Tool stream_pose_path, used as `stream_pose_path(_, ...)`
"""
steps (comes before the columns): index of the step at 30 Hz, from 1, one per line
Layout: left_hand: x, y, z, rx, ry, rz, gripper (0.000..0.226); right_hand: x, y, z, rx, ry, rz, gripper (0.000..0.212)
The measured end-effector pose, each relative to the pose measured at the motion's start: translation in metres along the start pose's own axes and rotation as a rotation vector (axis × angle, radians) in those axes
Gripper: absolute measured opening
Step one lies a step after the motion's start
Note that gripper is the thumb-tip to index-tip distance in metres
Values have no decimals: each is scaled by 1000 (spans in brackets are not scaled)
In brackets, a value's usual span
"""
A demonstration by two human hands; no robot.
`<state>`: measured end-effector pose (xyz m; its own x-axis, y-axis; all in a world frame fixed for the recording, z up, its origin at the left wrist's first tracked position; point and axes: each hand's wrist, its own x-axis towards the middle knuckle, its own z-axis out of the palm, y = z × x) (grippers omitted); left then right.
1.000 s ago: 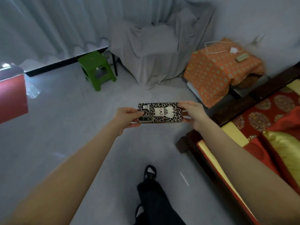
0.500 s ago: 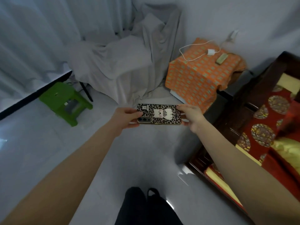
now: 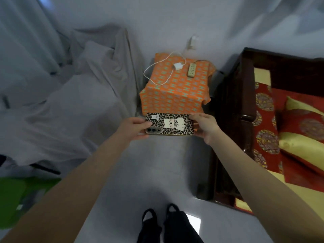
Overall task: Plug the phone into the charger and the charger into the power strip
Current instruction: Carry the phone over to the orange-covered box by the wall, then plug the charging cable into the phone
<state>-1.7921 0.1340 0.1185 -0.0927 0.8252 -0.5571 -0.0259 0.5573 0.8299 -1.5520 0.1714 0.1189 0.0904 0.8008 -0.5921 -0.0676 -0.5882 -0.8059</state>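
Note:
I hold a phone in a leopard-print case sideways, back up, in front of me. My left hand grips its camera end and my right hand grips the other end. Beyond it stands a small table draped in an orange patterned cloth. On its top lie a white charger block with its white cable looping over the left edge, and a beige power strip just to the right of the block. The charger and strip lie apart.
A grey sheet covers furniture on the left. A dark wooden bed frame with red and gold bedding fills the right. A green stool sits low on the left. My feet stand on the grey floor.
The view has swung right and closer: the orange table now lies straight ahead of the phone, and the green stool has slid to the lower left. Both hands keep the phone.

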Motion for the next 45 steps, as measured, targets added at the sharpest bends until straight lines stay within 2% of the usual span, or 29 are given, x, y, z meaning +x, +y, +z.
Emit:
stream_pose_path(5,84,54,20,71,-93,-23,43,57,-39,-4,74,102,-22,8)
stream_pose_path(9,151,97,47,116,-155,3,30,116,-79,-12,121,155,-24,6)
stream_pose_path(13,223,135,63,117,-156,13,45,172,-117,-13,111,177,-44,2)
stream_pose_path(15,260,152,69,118,-164,-1,45,201,-137,-12,117,196,-36,3)
stream_pose_path(17,290,164,73,118,-183,-15,39,228,-151,-9,114,216,-23,7)
stream_pose_path(21,356,187,74,132,-209,-37,18,289,-175,3,70,227,20,1)
stream_pose_path(27,465,221,81,156,-251,-81,42,384,-207,22,87,316,36,7)
stream_pose_path(36,579,239,87,210,-295,-59,30,475,-227,41,139,373,87,8)
stream_pose_path(39,614,232,91,93,-273,-95,16,506,-227,42,146,359,87,6)
stream_pose_path(41,632,221,96,-53,-277,-139,15,526,-226,45,162,337,75,8)
stream_pose_path(45,650,201,105,-243,-318,-180,40,550,-220,52,192,308,58,8)
